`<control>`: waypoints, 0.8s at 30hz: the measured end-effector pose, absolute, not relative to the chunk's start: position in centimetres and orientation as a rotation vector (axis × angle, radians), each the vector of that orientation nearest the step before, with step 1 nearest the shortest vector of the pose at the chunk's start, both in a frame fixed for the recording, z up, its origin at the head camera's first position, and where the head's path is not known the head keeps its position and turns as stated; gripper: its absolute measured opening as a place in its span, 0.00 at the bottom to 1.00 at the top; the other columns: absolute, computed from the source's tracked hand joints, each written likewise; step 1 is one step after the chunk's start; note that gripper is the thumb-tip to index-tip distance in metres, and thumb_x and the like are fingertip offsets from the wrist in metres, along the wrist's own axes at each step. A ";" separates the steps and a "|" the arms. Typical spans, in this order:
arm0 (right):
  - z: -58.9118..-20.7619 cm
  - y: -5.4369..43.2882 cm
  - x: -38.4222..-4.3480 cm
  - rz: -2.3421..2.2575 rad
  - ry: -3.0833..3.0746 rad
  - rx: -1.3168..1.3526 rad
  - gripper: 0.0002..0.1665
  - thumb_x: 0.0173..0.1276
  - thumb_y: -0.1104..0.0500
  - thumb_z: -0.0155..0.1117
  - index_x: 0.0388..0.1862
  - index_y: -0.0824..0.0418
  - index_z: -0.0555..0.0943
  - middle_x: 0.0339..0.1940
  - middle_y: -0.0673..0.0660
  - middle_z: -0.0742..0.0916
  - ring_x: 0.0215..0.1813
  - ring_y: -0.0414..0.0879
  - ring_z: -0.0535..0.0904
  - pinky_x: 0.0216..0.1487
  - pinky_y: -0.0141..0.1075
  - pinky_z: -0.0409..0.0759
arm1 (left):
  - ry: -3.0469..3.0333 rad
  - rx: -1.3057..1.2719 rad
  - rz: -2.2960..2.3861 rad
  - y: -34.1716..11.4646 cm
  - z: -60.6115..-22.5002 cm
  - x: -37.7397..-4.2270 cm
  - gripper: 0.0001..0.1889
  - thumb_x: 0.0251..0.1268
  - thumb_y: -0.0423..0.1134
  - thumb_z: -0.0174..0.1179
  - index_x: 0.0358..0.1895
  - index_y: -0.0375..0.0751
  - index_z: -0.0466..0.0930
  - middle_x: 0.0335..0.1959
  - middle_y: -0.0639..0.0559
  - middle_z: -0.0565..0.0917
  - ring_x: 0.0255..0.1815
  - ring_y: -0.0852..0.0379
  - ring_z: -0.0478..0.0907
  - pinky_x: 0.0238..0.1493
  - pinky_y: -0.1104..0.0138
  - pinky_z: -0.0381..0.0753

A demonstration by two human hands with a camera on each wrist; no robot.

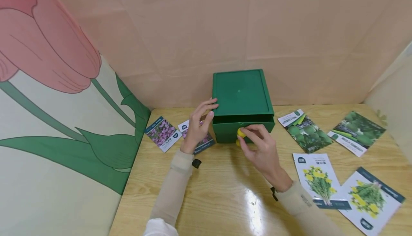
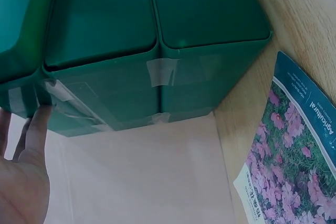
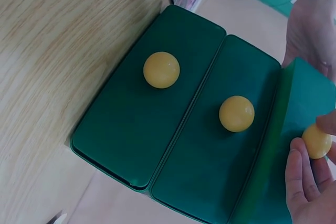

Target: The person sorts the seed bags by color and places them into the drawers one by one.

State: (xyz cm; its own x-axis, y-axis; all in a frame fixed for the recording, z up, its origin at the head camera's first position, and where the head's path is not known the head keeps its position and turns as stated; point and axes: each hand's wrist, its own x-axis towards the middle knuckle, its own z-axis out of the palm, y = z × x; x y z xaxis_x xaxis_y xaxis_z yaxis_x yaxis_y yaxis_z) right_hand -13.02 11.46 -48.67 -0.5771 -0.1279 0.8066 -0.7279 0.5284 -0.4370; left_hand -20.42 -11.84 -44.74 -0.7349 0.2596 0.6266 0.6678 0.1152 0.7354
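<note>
A green box with stacked drawers stands against the back wall, its top drawer pulled part way out, leaving a dark gap under the lid. My right hand pinches that drawer's round yellow knob between thumb and fingers. Two lower drawers, seen in the right wrist view, are closed, with a middle knob and a bottom knob. My left hand touches the box's left side near the top, fingers extended. Clear tape strips run along that side.
Two pink-flower seed packets lie left of the box, one partly behind my left arm. To the right lie two packets with green round fruit and two yellow-flower packets, overlapping. A pinkish cloth wall rises behind.
</note>
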 end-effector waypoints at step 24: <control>-48.9 11.3 -12.0 1.047 -2.004 0.692 0.18 0.77 0.52 0.70 0.51 0.66 0.91 0.49 0.64 0.86 0.49 0.56 0.86 0.58 0.18 0.77 | -2.055 -0.929 -1.627 -12.0 -44.9 -20.6 0.16 0.78 0.20 0.51 0.62 0.23 0.81 0.70 0.27 0.77 0.76 0.36 0.74 0.56 0.57 0.89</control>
State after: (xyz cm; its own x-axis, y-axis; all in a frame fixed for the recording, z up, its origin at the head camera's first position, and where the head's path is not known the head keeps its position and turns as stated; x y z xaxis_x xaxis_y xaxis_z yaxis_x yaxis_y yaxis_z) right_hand -12.05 11.34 -48.92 -0.5666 -0.1148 0.8160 -0.7353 0.5173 -0.4378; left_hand -20.56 -12.00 -44.92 -0.7197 0.2715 0.6390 0.6842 0.1212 0.7191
